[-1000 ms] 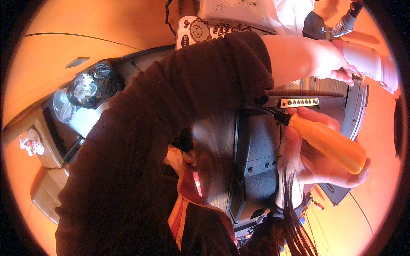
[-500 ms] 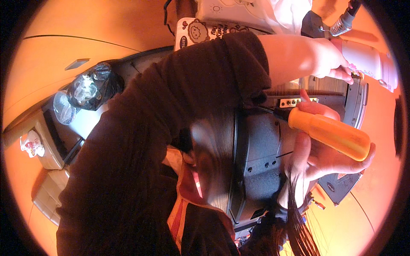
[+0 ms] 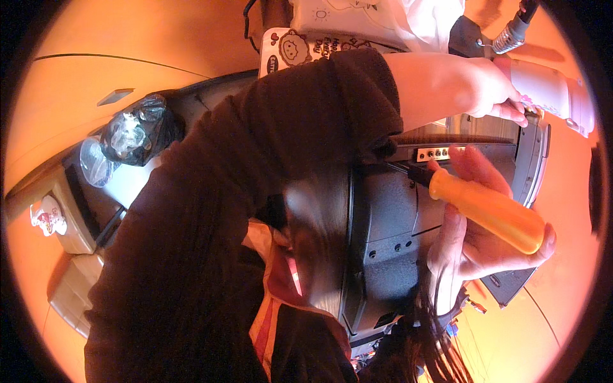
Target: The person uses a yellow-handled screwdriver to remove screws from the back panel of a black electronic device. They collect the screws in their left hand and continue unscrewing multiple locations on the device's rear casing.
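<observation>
My right hand [image 3: 469, 246] holds a screwdriver [image 3: 488, 207] with an orange handle. Its dark shaft points left over a black textured panel [image 3: 396, 217] with several small round holes; the tip is hard to make out near my left sleeve. Crossing the view, my left arm in a dark sleeve [image 3: 294, 134] reaches to the upper right. There my left hand [image 3: 501, 105] has its fingertips pressed together at the corner of the black casing, beside a pink bottle [image 3: 543, 86]. Whatever they pinch is too small to tell. A pale strip [image 3: 440, 154] with several round fittings lies behind the screwdriver.
A white patterned box [image 3: 281, 48] and a white bag [image 3: 357, 16] lie beyond my left arm. At left are a black plastic bag [image 3: 137, 131] and a beige box [image 3: 70, 210]. A coiled metal part [image 3: 509, 38] stands upper right. Dark hair strands [image 3: 437, 319] hang below my right hand.
My right hand has shifted slightly down and left, and the screwdriver's handle end has tilted lower. My left hand has stayed about where it was.
</observation>
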Available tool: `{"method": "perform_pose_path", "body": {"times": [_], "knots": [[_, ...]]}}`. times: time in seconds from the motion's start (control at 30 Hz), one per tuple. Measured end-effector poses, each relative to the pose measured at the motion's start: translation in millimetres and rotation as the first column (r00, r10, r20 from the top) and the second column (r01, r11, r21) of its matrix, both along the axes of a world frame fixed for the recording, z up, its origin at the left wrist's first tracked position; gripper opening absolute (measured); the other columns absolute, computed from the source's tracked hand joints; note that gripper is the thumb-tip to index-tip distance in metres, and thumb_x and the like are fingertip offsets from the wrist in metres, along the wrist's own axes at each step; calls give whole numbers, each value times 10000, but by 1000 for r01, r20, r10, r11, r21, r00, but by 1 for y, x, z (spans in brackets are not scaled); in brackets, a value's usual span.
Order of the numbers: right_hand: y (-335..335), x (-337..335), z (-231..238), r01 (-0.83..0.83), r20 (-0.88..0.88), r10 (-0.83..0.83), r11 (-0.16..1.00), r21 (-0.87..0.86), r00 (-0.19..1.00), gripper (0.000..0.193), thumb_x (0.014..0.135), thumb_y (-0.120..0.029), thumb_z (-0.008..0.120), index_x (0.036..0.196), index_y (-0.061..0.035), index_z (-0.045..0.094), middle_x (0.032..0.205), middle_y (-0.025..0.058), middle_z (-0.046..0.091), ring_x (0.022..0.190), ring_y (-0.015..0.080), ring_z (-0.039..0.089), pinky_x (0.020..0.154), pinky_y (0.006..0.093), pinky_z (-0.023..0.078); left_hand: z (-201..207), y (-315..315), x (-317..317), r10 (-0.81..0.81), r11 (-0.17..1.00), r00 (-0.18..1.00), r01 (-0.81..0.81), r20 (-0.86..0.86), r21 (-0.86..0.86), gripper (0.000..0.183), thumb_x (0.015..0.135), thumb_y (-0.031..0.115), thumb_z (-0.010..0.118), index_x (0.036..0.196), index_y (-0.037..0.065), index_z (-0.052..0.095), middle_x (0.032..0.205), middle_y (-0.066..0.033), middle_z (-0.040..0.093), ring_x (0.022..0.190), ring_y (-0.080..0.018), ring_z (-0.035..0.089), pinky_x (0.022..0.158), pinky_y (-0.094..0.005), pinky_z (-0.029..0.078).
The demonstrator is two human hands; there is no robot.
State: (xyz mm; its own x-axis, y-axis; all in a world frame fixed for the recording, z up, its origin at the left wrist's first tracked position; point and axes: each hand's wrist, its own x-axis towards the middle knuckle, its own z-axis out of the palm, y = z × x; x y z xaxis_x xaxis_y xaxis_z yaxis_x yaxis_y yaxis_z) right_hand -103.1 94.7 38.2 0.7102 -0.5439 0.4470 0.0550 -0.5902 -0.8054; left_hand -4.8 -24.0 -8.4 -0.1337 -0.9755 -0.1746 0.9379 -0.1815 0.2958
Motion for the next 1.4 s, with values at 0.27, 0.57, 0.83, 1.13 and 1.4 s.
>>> {"method": "perform_pose_path", "body": {"times": [0.27,0.57,0.83,1.13,1.4], "knots": [[4,2,-2,134,67,-135,991,15,989,832,648,101,639,1233,-203,132,915,332,516,724,345,598,675,367,523,-6,-11,-3,-13,1000,999,14,-52,12,139,730,-102,538,864,-108,501,900,-211,567,790,-332,614,664,-258,555],[-2,3,-3,43,106,-42,999,-11,994,844,664,106,599,1256,-212,89,858,293,529,678,316,585,660,368,527,-5,-4,5,-14,994,1000,12,-11,-104,133,787,-65,491,904,-128,490,903,-227,573,833,-318,607,678,-256,551],[1,-4,3,-87,-60,90,995,37,994,773,669,80,623,1239,-136,147,896,268,533,742,288,576,683,349,512,-17,-17,1,-2,997,1000,3,7,-72,154,778,-69,497,914,-142,488,905,-234,569,841,-312,604,702,-249,545],[1,-13,9,-192,-177,212,973,126,961,706,674,50,650,1219,-49,212,938,240,538,813,256,566,710,328,496,-29,-32,-2,-19,981,1000,21,9,-195,170,805,-43,456,909,-170,500,923,-274,555,849,-327,598,727,-283,540],[5,6,-9,24,264,-92,968,249,960,784,671,86,623,1241,-107,120,880,257,546,739,282,579,687,357,507,-30,-13,16,712,561,416,147,566,-814,184,794,-56,471,934,-170,506,1015,-267,524,906,-319,581,762,-246,521]]}}
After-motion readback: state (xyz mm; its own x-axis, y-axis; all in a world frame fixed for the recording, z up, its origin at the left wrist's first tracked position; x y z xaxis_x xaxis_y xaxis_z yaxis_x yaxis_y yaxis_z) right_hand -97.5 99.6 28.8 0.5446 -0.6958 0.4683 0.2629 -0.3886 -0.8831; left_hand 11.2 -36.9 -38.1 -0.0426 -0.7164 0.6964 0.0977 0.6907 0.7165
